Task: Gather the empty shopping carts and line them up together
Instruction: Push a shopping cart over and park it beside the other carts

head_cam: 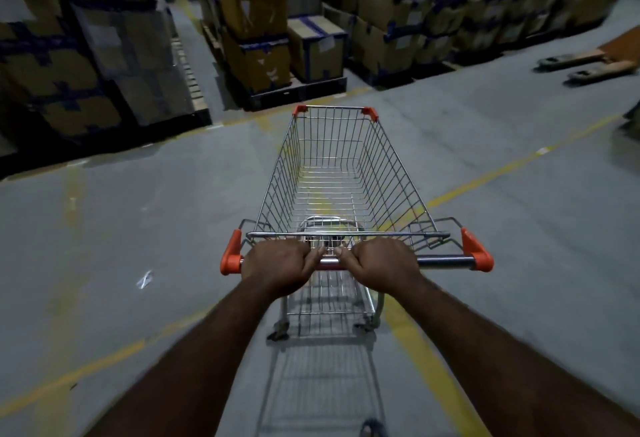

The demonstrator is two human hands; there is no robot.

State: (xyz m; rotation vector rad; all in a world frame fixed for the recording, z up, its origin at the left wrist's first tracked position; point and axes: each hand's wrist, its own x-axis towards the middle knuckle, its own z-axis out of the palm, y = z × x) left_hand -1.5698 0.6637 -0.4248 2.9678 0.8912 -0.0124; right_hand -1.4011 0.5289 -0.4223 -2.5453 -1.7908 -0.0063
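We are wrapping left hand and right hand tight on the handlebar of the empty shopping cart, standing mid-aisle. Probably light, rigid, free-rolling; the bar is the best hold.

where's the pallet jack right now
In the head view the pallet jack lies at the far right on the floor, beside the stacked cartons, ahead-right of the shopping cart.

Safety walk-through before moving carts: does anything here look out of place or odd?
Mostly tidy. One thing: a pallet jack sits on the open floor at far right, forks jutting into the aisle. The cart looks empty and undamaged.
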